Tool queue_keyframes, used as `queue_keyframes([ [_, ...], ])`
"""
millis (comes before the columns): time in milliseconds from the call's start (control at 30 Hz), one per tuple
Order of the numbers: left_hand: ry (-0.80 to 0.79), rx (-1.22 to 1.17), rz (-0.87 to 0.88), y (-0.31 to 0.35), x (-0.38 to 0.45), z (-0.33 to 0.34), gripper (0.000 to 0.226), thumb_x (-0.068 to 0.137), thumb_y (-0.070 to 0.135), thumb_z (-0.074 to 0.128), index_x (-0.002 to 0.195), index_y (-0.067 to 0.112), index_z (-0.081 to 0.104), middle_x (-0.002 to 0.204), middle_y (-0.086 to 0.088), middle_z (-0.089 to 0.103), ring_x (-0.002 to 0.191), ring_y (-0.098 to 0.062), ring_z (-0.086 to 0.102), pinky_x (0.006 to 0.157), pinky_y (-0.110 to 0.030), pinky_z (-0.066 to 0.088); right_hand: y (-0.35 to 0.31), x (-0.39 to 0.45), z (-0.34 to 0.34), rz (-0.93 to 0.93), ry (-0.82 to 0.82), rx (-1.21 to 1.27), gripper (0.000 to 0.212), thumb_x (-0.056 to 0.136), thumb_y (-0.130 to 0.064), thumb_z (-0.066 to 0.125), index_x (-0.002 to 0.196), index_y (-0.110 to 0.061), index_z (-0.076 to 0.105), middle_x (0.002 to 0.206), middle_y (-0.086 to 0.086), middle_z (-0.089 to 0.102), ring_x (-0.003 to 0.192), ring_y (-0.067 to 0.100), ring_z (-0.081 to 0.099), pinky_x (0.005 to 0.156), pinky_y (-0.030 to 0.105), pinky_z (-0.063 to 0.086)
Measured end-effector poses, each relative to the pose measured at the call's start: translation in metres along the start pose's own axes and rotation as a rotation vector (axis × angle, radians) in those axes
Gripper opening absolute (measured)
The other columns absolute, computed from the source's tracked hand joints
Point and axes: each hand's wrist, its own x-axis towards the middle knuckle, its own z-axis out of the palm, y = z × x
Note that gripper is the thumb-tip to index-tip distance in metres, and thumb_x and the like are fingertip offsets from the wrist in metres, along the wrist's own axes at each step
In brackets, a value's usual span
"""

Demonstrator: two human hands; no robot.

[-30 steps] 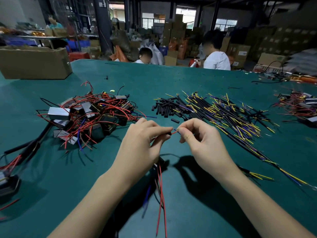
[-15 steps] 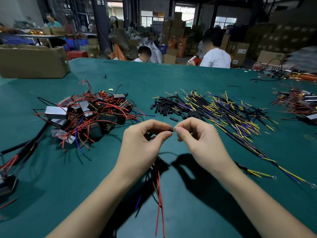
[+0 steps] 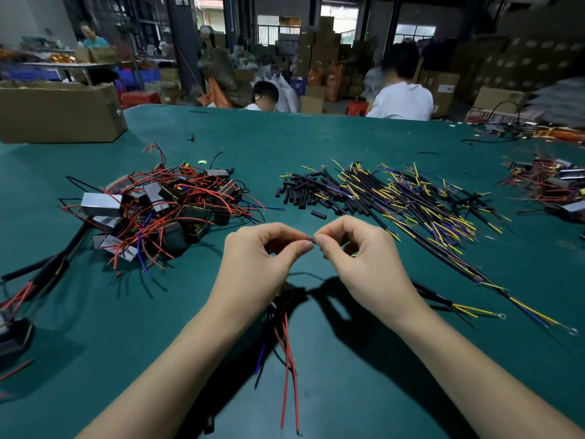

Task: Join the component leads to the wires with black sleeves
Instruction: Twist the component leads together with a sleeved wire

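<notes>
Left hand: the left hand (image 3: 262,261) is held above the near middle of the counter (image 3: 316,137), thumb and forefinger curled and pinched on the left end of a short black sleeve (image 3: 311,239); red leads (image 3: 289,359) and a blue one hang from under this hand toward the near edge.
Right hand: the right hand (image 3: 357,255) meets it from the right, fingers (image 3: 323,240) curled and pinched on the sleeve's other end; what runs under its palm is hidden.
Joint in hand: the sleeve is between the two pinches, fingertips almost touching; whether lead and wire are already joined inside cannot be told.
Step, as judged: seating one sleeve over one joint.
Components: a tangled component pile (image 3: 158,213) of boxy parts with red leads lies at far left, seemingly still to be worked.
Loose sleeves: a cluster of spare sleeves (image 3: 300,193) lies beyond the hands, unused.
Wires: a wide wire heap (image 3: 411,204) of black-jacketed wires with yellow and purple ends spreads at far right, trailing to the near right.
Possibly done: a smaller bundle (image 3: 554,188) at the far right edge may be finished pieces; too blurred to tell.
Progress, as judged: early to middling; most of both heaps remains.
</notes>
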Motion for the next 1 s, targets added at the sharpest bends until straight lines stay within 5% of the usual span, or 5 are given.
queue_keyframes([
  [100,-0.008,-0.015,-0.012,0.000,0.000,0.000,0.004,0.080,0.014,0.074,0.078,0.018,0.075,0.069,0.010,0.071,0.058,0.001,0.060,0.061,-0.018,0.049,0.000,0.000,0.001,0.000,0.006,-0.008,0.012,0.088,-0.014,0.065,0.077,-0.019,0.067,0.065,-0.013,0.061,0.065,0.003,0.055,0.059,0.012,0.037],
  [267,0.015,-0.049,0.002,0.001,-0.003,0.001,0.004,0.078,0.014,0.076,0.078,0.018,0.075,0.072,0.008,0.072,0.069,-0.006,0.065,0.067,-0.020,0.051,0.004,0.001,0.000,0.048,-0.024,0.108,0.015,0.088,-0.014,0.064,0.076,-0.022,0.067,0.066,-0.008,0.064,0.068,0.013,0.060,0.065,0.028,0.047],
  [400,0.044,-0.036,0.030,0.000,-0.003,0.001,0.004,0.078,0.014,0.077,0.078,0.018,0.075,0.072,0.010,0.072,0.069,-0.005,0.066,0.067,-0.017,0.050,0.004,0.005,-0.005,0.083,-0.080,0.216,0.014,0.088,-0.010,0.065,0.082,-0.021,0.070,0.070,-0.008,0.069,0.068,0.007,0.063,0.069,0.018,0.049],
  [600,0.049,0.001,0.075,0.000,-0.001,0.000,0.010,0.075,0.011,0.078,0.079,0.019,0.073,0.074,0.013,0.071,0.073,-0.001,0.063,0.069,-0.004,0.040,0.006,0.009,-0.011,0.128,-0.116,0.193,0.012,0.085,-0.012,0.069,0.083,-0.023,0.067,0.077,-0.002,0.070,0.074,0.016,0.065,0.079,0.040,0.052],
  [1000,-0.008,0.033,0.143,-0.004,0.000,-0.003,0.015,0.078,0.009,0.076,0.081,0.024,0.075,0.079,0.012,0.072,0.076,-0.002,0.065,0.074,-0.012,0.047,0.009,0.010,-0.015,0.082,-0.155,0.135,0.012,0.085,-0.014,0.069,0.075,-0.019,0.069,0.067,-0.008,0.065,0.062,0.005,0.054,0.062,0.025,0.044],
])
